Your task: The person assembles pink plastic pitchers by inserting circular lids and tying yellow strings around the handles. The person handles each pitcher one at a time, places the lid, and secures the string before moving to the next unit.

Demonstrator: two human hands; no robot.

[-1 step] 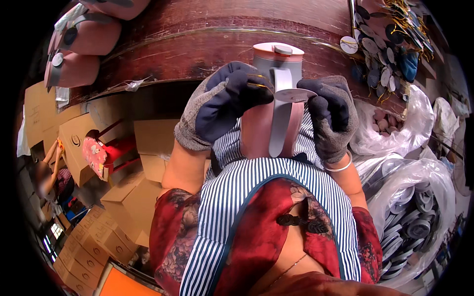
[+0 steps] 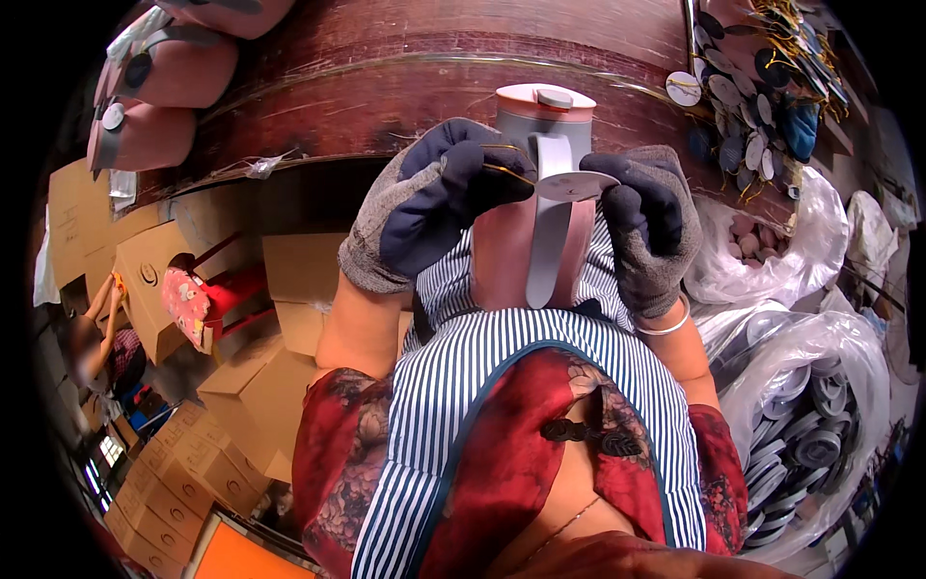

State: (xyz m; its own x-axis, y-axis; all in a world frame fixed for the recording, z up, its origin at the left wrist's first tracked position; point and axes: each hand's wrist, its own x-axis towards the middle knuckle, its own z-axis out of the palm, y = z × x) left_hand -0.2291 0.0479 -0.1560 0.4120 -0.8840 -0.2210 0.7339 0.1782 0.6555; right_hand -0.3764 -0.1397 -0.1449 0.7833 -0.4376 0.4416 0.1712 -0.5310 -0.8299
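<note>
A pink jug [image 2: 490, 256] with a grey collar, a pale lid and a long grey handle [image 2: 546, 261] stands against my striped apron, at the table's near edge. My left hand [image 2: 439, 198], in a grey and dark-blue glove, is closed in a pinch on a thin golden cord [image 2: 505, 171] just left of the handle. With a matching glove, my right hand [image 2: 648, 217] pinches the right edge of a round pale tag [image 2: 576, 187]. The tag lies across the front of the handle, its face tilted up. Where the cord meets the tag is too small to make out.
More pink jugs [image 2: 145, 135] stand at the far left of the dark red table [image 2: 405, 106]. Round tags with golden cords [image 2: 743, 106] hang at the right edge. Plastic bags hold grey lids [image 2: 815, 449] and pink discs [image 2: 757, 238]. Cartons [image 2: 256, 386] and a person [image 2: 101, 343] are at left.
The two strands of the golden cord by my left fingers stand slightly farther apart. A little more of the tag's face shows. The jug stays in place.
</note>
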